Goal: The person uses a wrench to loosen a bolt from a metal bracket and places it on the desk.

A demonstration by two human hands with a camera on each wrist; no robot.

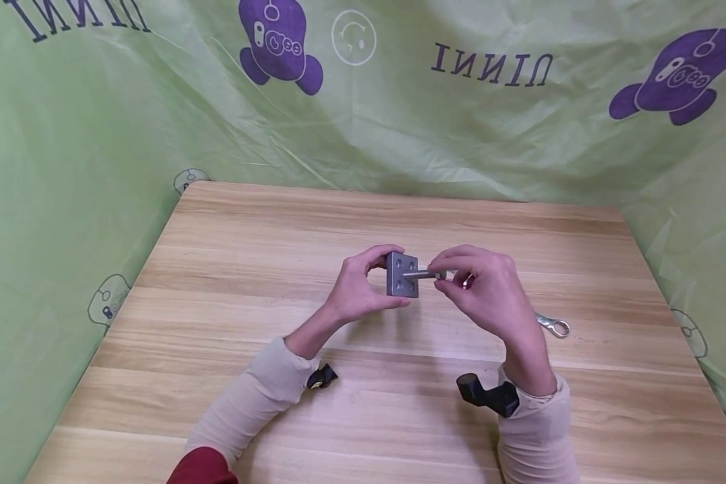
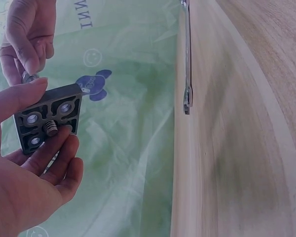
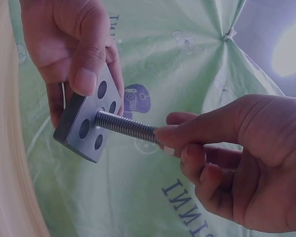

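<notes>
My left hand (image 1: 357, 286) grips a square grey metal plate (image 1: 402, 275) by its edges, above the wooden table. The plate has a hole near each corner and a ribbed back, which shows in the left wrist view. A threaded bolt (image 3: 128, 127) passes through its middle hole, and the bolt's tip (image 2: 51, 128) pokes out at the ribbed side. With thumb and fingers, my right hand (image 1: 484, 286) pinches the outer end of the bolt, so the head is mostly hidden in the right wrist view.
A wrench (image 1: 553, 326) lies on the table (image 1: 248, 269) to the right, partly behind my right wrist. Black wrist mounts (image 1: 489, 395) sit on both sleeves. Green printed sheeting (image 1: 399, 134) hangs around the table's back and sides.
</notes>
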